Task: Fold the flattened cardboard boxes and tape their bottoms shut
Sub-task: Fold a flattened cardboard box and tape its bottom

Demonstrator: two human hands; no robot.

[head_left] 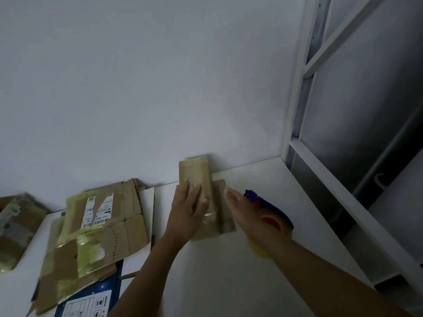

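the left hand (187,209) lies flat on the small box (201,172), fingers straight and close together, pressing down on its taped face. the right hand (240,207) hangs just beside the box's right edge, fingers stretched out and blurred, gripping nothing that shows. under its wrist the blue and orange tape dispenser (274,211) sits on the white table (229,282). the box's long axis runs away from the person toward the wall, with a tape strip along it. the right hand is nearer the dispenser. likely the seam is being smoothed. the flattened boxes (98,225) lie well to the left, on the left hand's side.
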